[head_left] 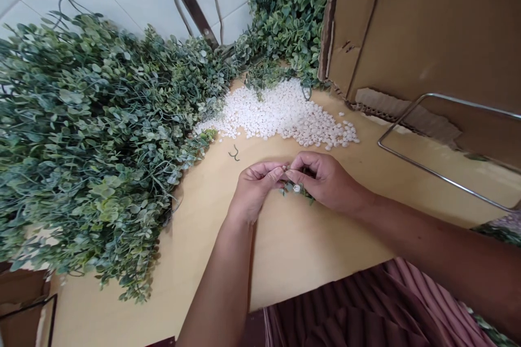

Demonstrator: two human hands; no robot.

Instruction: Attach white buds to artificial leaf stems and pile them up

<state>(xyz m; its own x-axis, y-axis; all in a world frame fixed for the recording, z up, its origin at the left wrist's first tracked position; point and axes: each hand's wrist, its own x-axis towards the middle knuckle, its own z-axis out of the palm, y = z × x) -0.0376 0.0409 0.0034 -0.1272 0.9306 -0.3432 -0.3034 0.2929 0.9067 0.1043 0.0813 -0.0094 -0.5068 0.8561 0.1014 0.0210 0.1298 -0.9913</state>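
My left hand (pixel 254 190) and my right hand (pixel 325 179) meet over the wooden table (pixel 285 244), fingertips pinched together. Between them they hold a small green artificial leaf sprig (pixel 303 194) with a small white piece (pixel 297 188) at it. Just beyond my hands lies a heap of small white pellets (pixel 280 114). A large pile of green artificial foliage (pixel 89 135) covers the table's left side.
More foliage (pixel 288 16) is heaped at the back. A cardboard box (pixel 415 27) stands at the right with a metal wire frame (pixel 431 168) in front. A loose green stem bit (pixel 235 154) lies near the pellets. Pleated maroon cloth (pixel 366 309) covers my lap.
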